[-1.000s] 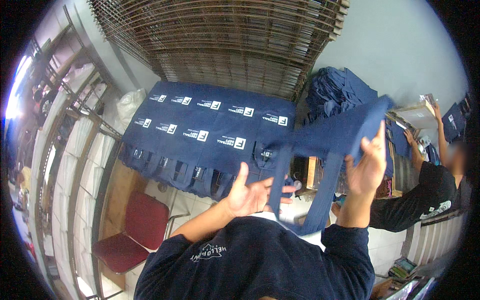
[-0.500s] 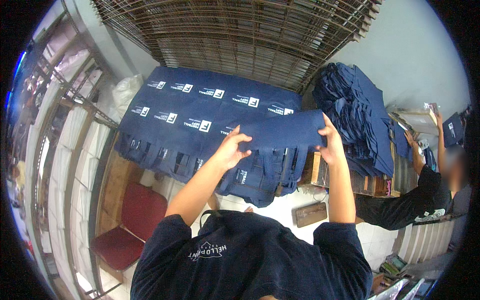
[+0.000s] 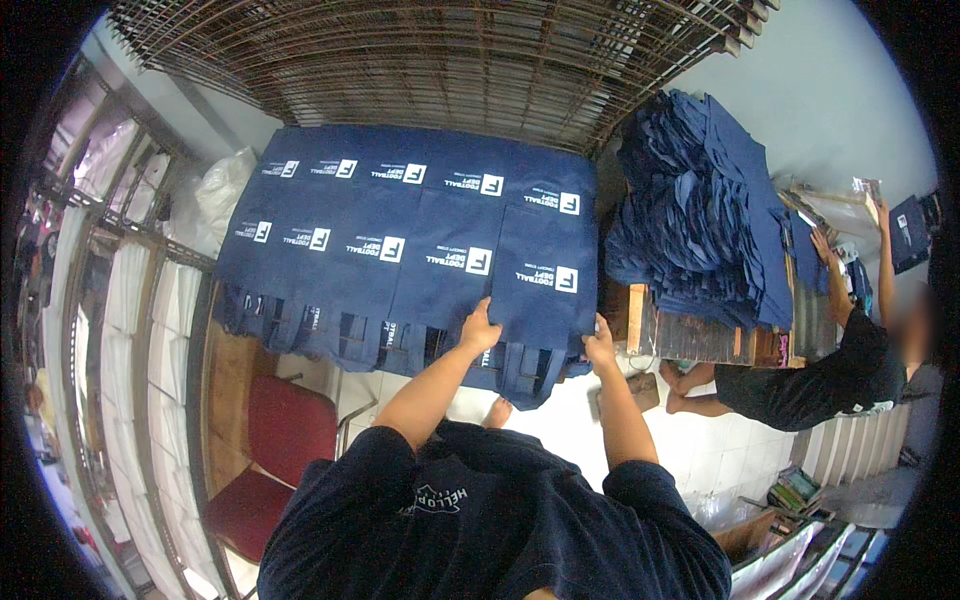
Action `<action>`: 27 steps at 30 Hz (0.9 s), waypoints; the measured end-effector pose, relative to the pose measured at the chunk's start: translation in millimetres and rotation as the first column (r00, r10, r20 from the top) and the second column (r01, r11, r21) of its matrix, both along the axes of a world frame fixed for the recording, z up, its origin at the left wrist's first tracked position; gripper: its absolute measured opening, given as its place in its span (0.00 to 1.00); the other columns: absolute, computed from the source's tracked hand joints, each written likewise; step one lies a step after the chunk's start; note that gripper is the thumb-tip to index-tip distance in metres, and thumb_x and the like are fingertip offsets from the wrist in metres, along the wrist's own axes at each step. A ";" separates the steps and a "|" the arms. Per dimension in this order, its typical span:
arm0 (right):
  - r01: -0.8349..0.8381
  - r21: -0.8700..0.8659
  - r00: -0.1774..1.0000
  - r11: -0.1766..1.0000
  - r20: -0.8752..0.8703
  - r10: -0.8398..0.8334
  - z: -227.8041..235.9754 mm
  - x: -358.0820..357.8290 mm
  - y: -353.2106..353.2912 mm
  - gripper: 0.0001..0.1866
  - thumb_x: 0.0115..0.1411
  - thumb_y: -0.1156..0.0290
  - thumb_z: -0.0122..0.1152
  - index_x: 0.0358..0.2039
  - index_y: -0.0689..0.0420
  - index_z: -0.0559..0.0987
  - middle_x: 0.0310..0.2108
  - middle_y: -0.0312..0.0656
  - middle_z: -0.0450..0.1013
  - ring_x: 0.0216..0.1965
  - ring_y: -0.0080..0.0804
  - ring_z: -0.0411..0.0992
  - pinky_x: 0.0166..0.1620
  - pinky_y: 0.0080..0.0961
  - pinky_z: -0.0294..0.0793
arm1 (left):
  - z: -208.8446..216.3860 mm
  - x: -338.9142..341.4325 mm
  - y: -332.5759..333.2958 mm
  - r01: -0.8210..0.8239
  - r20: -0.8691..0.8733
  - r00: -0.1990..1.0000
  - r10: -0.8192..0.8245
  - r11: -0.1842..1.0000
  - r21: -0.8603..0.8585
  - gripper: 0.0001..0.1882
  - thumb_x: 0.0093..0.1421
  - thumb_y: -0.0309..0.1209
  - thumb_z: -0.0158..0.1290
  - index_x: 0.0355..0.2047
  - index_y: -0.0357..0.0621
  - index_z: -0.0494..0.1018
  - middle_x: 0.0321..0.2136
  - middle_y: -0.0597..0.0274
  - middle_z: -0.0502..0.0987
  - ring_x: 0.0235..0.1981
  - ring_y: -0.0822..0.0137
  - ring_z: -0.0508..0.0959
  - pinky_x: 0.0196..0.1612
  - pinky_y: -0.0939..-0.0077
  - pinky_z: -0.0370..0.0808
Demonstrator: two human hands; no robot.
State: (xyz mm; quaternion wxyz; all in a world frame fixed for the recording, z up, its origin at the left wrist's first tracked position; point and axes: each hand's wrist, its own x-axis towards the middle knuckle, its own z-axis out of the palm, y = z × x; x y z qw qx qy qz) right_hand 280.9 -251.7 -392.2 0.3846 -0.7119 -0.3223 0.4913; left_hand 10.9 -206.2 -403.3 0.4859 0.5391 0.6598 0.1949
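A flat navy fabric bag [image 3: 540,315] with a white print lies at the right end of the near row on a broad layer of similar printed bags [image 3: 370,190]. My left hand [image 3: 481,326] pinches its near left edge between thumb and fingers. At the near right corner, my right hand [image 3: 600,345] grips the bag's edge, its fingertips partly hidden. The bag's handle [image 3: 522,378] hangs down between my hands, beside the hanging handles of the other bags.
Stacked wire racks [image 3: 420,60] rise behind the bags. A tall pile of navy fabric pieces [image 3: 690,220] stands on a wooden table [image 3: 690,335] to the right, where another person [image 3: 830,370] works. A red chair [image 3: 285,430] is at the left.
The bag has come down from a raised, bent position and now lies flat with its print showing. Both hands have moved down, the right one also leftward.
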 end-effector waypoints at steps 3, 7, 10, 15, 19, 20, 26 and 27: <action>0.027 -0.053 1.000 0.998 0.014 -0.027 8.5 -5.5 -5.0 0.31 0.50 0.84 0.45 0.57 0.51 0.57 0.31 0.39 0.71 0.22 0.24 0.68 0.16 0.19 0.68 | 19.6 1.8 -6.2 0.039 -0.134 0.990 -0.035 0.999 0.028 0.37 0.46 0.31 0.53 0.59 0.46 0.54 0.43 0.40 0.71 0.45 0.46 0.72 0.51 0.63 0.67; 0.021 -0.045 0.997 0.999 0.073 -0.018 -9.9 5.0 -4.7 0.30 0.52 0.83 0.45 0.57 0.51 0.57 0.36 0.40 0.71 0.26 0.27 0.70 0.19 0.21 0.72 | 22.1 3.7 -6.8 0.060 -0.181 0.982 -0.052 0.997 0.042 0.36 0.46 0.30 0.53 0.58 0.43 0.55 0.43 0.44 0.72 0.45 0.48 0.72 0.50 0.63 0.67; 0.016 -0.070 0.998 0.997 0.062 -0.011 -9.2 7.0 -2.0 0.29 0.53 0.83 0.46 0.56 0.52 0.58 0.40 0.41 0.70 0.29 0.28 0.71 0.20 0.22 0.74 | 28.8 4.3 -6.3 0.072 -0.214 0.975 -0.062 0.997 0.041 0.36 0.46 0.30 0.53 0.57 0.41 0.55 0.42 0.46 0.73 0.45 0.50 0.72 0.50 0.63 0.67; 0.000 -0.071 0.999 0.997 0.048 0.003 -9.3 6.6 -2.7 0.29 0.53 0.82 0.46 0.56 0.52 0.59 0.40 0.42 0.70 0.31 0.28 0.71 0.22 0.21 0.75 | 25.9 2.6 -6.3 0.094 -0.256 0.963 -0.081 0.995 0.039 0.37 0.46 0.29 0.54 0.58 0.43 0.55 0.40 0.47 0.74 0.44 0.49 0.73 0.49 0.61 0.68; 0.004 -0.130 0.998 0.991 0.064 0.005 -4.0 1.6 -2.3 0.30 0.52 0.81 0.47 0.57 0.49 0.59 0.40 0.43 0.70 0.31 0.28 0.71 0.24 0.23 0.75 | 26.3 1.4 -7.0 0.114 -0.324 0.941 -0.097 0.993 0.034 0.37 0.47 0.29 0.54 0.58 0.44 0.54 0.39 0.48 0.75 0.43 0.49 0.73 0.48 0.61 0.69; 0.001 -0.152 0.997 0.988 0.071 0.010 4.8 -2.5 -1.1 0.30 0.52 0.81 0.48 0.57 0.48 0.59 0.40 0.43 0.70 0.31 0.28 0.71 0.25 0.23 0.75 | 25.2 1.2 -7.7 0.124 -0.350 0.931 -0.101 0.991 0.046 0.37 0.47 0.28 0.54 0.58 0.44 0.54 0.38 0.48 0.75 0.42 0.50 0.74 0.48 0.60 0.69; 0.017 -0.106 0.996 0.994 0.094 -0.007 -21.3 3.7 -3.4 0.32 0.52 0.80 0.49 0.58 0.46 0.58 0.35 0.42 0.71 0.29 0.26 0.70 0.25 0.24 0.75 | 25.0 -1.2 -8.0 0.132 -0.311 0.944 -0.111 0.990 0.049 0.35 0.48 0.27 0.51 0.58 0.46 0.55 0.40 0.41 0.73 0.43 0.47 0.73 0.47 0.60 0.70; 0.017 -0.085 0.995 0.996 0.103 -0.009 -25.0 5.1 -4.6 0.32 0.52 0.80 0.50 0.58 0.47 0.59 0.34 0.41 0.71 0.28 0.26 0.70 0.24 0.23 0.75 | 24.3 -1.1 -7.9 0.126 -0.310 0.945 -0.105 0.991 0.048 0.35 0.48 0.27 0.52 0.58 0.46 0.55 0.40 0.41 0.73 0.43 0.47 0.73 0.47 0.61 0.70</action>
